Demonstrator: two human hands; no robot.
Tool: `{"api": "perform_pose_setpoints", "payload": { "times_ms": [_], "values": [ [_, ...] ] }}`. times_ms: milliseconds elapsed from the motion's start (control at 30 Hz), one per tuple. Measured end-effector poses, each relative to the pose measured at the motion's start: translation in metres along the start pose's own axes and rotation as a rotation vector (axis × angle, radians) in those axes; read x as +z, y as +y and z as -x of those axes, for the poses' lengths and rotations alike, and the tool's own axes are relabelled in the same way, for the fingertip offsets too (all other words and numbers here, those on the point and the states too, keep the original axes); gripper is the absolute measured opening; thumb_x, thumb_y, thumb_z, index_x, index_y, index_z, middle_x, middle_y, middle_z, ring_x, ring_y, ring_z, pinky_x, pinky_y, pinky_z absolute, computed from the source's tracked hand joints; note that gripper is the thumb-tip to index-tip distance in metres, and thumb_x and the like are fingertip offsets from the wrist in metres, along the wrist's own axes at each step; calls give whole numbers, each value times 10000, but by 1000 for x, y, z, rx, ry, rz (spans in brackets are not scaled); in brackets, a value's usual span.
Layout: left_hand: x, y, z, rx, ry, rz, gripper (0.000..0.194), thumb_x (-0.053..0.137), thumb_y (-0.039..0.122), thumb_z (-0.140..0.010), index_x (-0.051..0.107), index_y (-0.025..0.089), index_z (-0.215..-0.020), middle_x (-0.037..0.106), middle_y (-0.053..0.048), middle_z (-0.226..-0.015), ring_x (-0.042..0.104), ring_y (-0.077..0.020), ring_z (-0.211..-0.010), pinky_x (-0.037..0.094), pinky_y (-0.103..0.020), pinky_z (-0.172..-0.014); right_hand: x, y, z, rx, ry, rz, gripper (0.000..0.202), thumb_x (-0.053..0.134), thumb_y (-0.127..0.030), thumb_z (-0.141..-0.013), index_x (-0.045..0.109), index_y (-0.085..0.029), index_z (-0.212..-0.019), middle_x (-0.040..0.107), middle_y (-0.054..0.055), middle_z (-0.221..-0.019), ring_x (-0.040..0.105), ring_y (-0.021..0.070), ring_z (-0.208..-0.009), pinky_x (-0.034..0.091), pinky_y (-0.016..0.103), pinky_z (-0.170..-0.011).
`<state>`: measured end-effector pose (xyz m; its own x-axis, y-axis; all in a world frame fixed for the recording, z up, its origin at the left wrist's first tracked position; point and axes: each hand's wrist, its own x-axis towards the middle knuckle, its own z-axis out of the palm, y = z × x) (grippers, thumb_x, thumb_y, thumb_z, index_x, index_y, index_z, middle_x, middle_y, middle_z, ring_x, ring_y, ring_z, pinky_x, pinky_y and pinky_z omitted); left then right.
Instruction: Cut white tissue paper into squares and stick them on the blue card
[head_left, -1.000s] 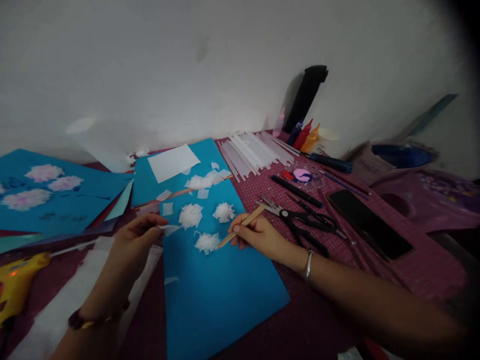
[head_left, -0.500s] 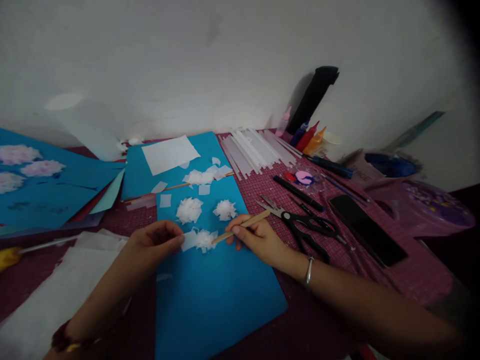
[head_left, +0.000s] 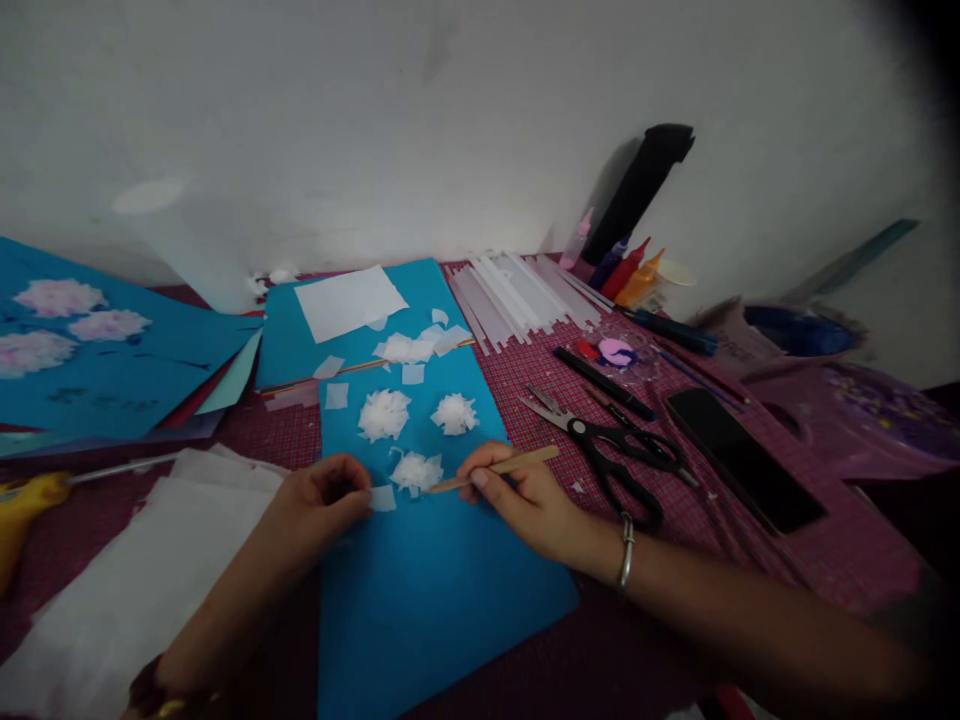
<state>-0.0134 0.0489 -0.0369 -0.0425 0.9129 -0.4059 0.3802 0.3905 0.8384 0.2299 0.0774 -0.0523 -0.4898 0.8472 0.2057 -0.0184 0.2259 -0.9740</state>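
My left hand (head_left: pixel 334 505) pinches a small white paper square (head_left: pixel 383 498) above the blue sheet (head_left: pixel 450 590). In my right hand (head_left: pixel 517 495) is a flat wooden stick (head_left: pixel 529 459), its tip at the lower edge of a ruffled white paper flower (head_left: pixel 417 471). Two more white flowers, one on the left (head_left: pixel 384 414) and one on the right (head_left: pixel 454 414), sit just beyond it on the same sheet. Loose white paper pieces (head_left: pixel 405 348) lie further up, by a thin stick (head_left: pixel 360 367) across the blue sheet.
Black scissors (head_left: pixel 600 432), a phone (head_left: pixel 742 458), a marker (head_left: pixel 604 383) and glue sticks (head_left: pixel 517 295) lie on the right. Paint bottles (head_left: pixel 626 270) stand behind. On the left are white sheets (head_left: pixel 142 560), a yellow glue gun (head_left: pixel 34 500) and a blue card with pinkish flowers (head_left: pixel 150 370).
My left hand has drawn the paper square slightly away from the nearest flower. The stick in my right hand has shifted a little toward me. The whole view has shifted slightly.
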Motion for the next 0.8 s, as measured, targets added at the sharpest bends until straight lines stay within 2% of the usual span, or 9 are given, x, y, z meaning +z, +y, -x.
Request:
{"api": "perform_pose_setpoints", "payload": {
  "times_ms": [133,267,367,467,567,800],
  "values": [
    [3,-1,4,6,32,-42,94,604,271,-700,538,204,-692,530,49,-610,467,-116,-551,338,-232,-504,1,1,-1,-19,-11,49,249,445,-259,-944,597,-185,-762,602,21,-820,569,116,-724,472,261,-663],
    [3,-3,1,48,28,7,102,606,245,-681,518,200,-657,582,33,-721,490,-106,-573,358,-229,-508,4,2,-1,-10,-19,12,183,453,-245,-937,609,-193,-857,593,6,-812,569,112,-716,480,261,-663],
    [2,-1,0,44,38,60,110,613,239,-671,511,203,-647,557,46,-654,489,-100,-536,366,-219,-486,6,0,-2,-34,-45,15,168,452,-242,-938,609,-199,-898,605,7,-829,580,114,-732,491,268,-681],
    [2,1,3,42,39,45,89,620,261,-685,545,211,-681,494,65,-552,463,-98,-490,362,-207,-454,7,-4,-3,-102,-101,125,170,449,-230,-943,618,-208,-943,627,20,-886,594,127,-801,493,288,-732],
    [2,1,5,53,46,53,120,643,318,-694,593,210,-704,520,52,-565,456,-94,-478,356,-201,-433,5,-6,-1,-143,-127,234,177,448,-218,-943,616,-222,-1000,633,25,-899,595,144,-835,497,310,-753],
    [-2,-6,6,18,58,109,179,732,390,-665,709,242,-762,607,30,-617,477,-91,-507,369,-192,-449,2,-1,3,-106,-72,267,196,430,-218,-954,623,-211,-991,627,31,-897,595,149,-838,498,303,-748]
  ]
}}
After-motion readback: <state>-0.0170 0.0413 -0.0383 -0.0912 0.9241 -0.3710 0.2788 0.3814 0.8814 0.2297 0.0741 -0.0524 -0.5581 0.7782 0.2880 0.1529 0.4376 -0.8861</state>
